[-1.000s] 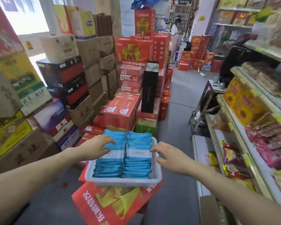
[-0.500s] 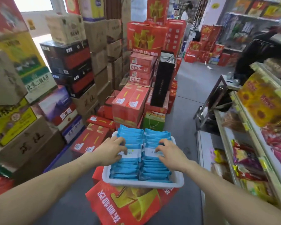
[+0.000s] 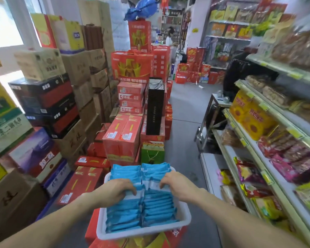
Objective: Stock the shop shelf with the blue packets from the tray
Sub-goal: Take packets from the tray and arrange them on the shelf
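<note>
A white tray [image 3: 185,219] sits on a red carton in front of me, filled with two rows of blue packets [image 3: 157,210] standing on edge. My left hand [image 3: 115,191] is in the left row, its fingers curled over the tops of several packets. My right hand [image 3: 177,185] is in the right row, its fingers hooked over packet tops in the same way. The shop shelf [image 3: 254,158] runs along the right side, its tiers full of snack bags.
Stacks of red, brown and black cartons [image 3: 125,136] fill the left and centre. A narrow grey aisle floor [image 3: 184,122] leads away past a metal stand [image 3: 209,122]. A tall black box [image 3: 155,106] stands on the red cartons. A person stands far back.
Both hands came down from the tray's far rim onto the packets and now curl into the two rows. The view shifted slightly upward and to the right.
</note>
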Motion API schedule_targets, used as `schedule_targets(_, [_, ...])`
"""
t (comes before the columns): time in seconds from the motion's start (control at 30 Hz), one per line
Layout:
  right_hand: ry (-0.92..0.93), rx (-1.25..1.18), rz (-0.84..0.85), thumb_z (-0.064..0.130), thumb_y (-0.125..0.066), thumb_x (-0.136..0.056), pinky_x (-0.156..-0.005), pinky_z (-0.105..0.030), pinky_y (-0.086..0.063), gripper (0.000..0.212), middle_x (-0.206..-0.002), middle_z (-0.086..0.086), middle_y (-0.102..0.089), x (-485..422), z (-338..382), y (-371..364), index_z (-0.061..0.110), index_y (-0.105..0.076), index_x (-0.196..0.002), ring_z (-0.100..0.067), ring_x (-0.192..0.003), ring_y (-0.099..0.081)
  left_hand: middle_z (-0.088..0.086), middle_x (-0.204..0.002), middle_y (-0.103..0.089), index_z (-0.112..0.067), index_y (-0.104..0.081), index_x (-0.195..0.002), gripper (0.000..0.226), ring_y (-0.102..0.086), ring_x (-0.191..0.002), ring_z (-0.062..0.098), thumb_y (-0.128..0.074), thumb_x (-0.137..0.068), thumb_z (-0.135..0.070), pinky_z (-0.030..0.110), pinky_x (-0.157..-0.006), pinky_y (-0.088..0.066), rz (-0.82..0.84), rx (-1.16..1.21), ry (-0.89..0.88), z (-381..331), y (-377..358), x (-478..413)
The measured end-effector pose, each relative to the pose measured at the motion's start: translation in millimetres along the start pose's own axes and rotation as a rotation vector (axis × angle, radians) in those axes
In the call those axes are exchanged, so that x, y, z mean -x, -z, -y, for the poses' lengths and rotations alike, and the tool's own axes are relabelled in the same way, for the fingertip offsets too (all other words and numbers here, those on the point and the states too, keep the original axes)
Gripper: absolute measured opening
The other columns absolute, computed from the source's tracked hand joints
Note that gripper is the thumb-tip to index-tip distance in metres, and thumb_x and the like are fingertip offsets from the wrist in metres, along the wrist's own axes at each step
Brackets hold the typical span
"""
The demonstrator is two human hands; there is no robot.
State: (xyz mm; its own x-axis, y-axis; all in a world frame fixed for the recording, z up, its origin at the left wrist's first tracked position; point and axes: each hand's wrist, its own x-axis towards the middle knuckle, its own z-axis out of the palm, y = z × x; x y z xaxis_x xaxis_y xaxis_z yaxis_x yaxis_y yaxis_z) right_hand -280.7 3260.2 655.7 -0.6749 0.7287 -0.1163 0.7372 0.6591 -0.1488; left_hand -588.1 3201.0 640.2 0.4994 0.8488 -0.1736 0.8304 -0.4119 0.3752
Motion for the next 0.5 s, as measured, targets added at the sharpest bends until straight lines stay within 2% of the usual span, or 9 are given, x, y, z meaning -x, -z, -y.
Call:
schedule_targets(0.13, [-0.015, 0.005, -0.046, 0.01, -0.059, -0.092, -0.095, -0.038, -0.048, 0.032, -0.11, 0.003, -0.067, 17.5, -28.5, 63.3, 0.031, -0.072, -0.113, -0.02, -0.103, -0.054, -0.025, -0.118, -0.056, -0.046, -0.064, -0.113, 0.042, -0.052, -0.113, -0.005, -0.059, -0.092, -0.01, 0.019, -0.097, -0.041, -0.003, 0.027, -0.033, -21.4, 65.5, -36.8])
schedule_targets(0.23, [-0.085, -0.032, -0.088, 0.005, -0.058, -0.09, -0.098, -0.042, -0.047, 0.035, -0.111, 0.0, -0.064, 48.5, -61.3, 123.6, 0.03, -0.069, -0.112, -0.022, -0.106, -0.057, -0.029, -0.115, -0.058, -0.044, -0.068, -0.11, 0.039, -0.053, -0.112, -0.008, -0.064, -0.093, -0.009, 0.016, -0.099, -0.042, -0.01, 0.061, -0.094, -51.9, 120.9, -80.8])
schedule_targets(0.4, [-0.266, -0.03, -0.175, -0.002, -0.053, -0.083, -0.103, -0.038, -0.044, 0.05, -0.122, 0.005, -0.06, 142.9, -113.1, 238.9, 0.033, -0.067, -0.116, -0.015, -0.115, -0.053, -0.026, -0.108, -0.067, -0.043, -0.074, -0.102, 0.044, -0.06, -0.103, -0.009, -0.066, -0.087, -0.002, 0.014, -0.092, -0.047, -0.1, 0.045, -0.273, -151.9, 202.1, -169.1])
schedule_targets(0.5, [-0.413, 0.001, -0.206, -0.002, -0.048, -0.088, -0.098, -0.036, -0.044, 0.054, -0.127, 0.01, -0.058, 214.0, -149.6, 293.9, 0.04, -0.065, -0.116, -0.012, -0.113, -0.052, -0.022, -0.108, -0.069, -0.047, -0.073, -0.102, 0.046, -0.062, -0.1, -0.004, -0.066, -0.087, -0.004, 0.023, -0.095, -0.05, -0.113, -0.021, -0.366, -228.4, 236.3, -218.2])
